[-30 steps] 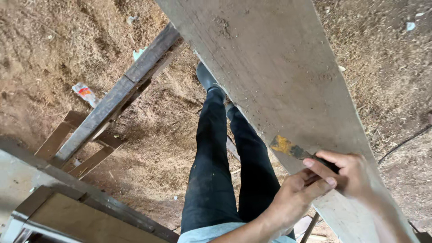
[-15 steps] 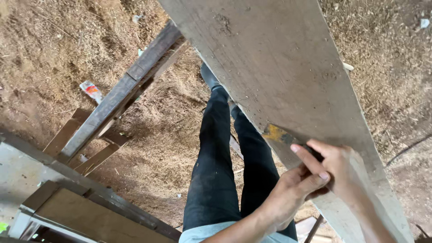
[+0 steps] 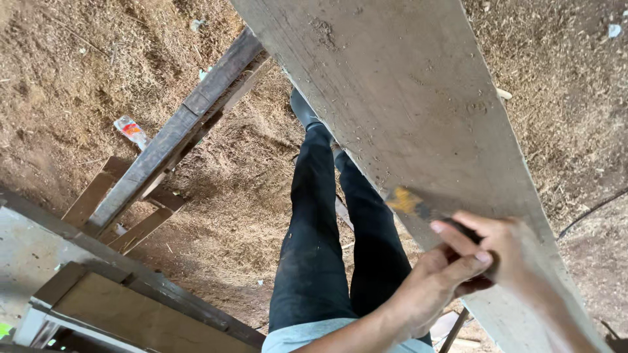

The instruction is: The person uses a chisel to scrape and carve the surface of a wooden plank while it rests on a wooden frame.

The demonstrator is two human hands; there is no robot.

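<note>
1. My left hand (image 3: pixel 438 281) comes up from the near edge, forearm slanting right, thumb pressed forward and fingers curled shut round the dark handle of the tool (image 3: pixel 425 212).
2. My right hand (image 3: pixel 507 252) lies just right of it, touching it, fingers wrapped over the same handle; the arm runs off to the near right corner along the plank.
3. The tool is a short, flat thing with a worn yellowish tip; that tip rests on the plank's left edge, just beyond my knuckles. It is blurred, so I cannot tell its kind.
4. The plank (image 3: pixel 405 98) is a broad, flat wooden board, grey and rough, dusted with shavings, running from the far top to the near right.
5. Left of and beneath it are my legs (image 3: pixel 320 242) in black trousers, with a pale shirt hem at the near edge and one dark shoe (image 3: pixel 302 108) farther off.
6. At the near left stands a grey, panelled frame (image 3: pixel 98 301), flat and weathered.
7. Beyond it a trestle (image 3: pixel 163 150) of dark, worn beams slants up to the plank's underside.
8. The ground (image 3: pixel 78 72) is brown earth thick with sawdust; a small crushed bottle (image 3: pixel 131 131) lies far left, and a dark cable (image 3: pixel 592 209) curves at right.
</note>
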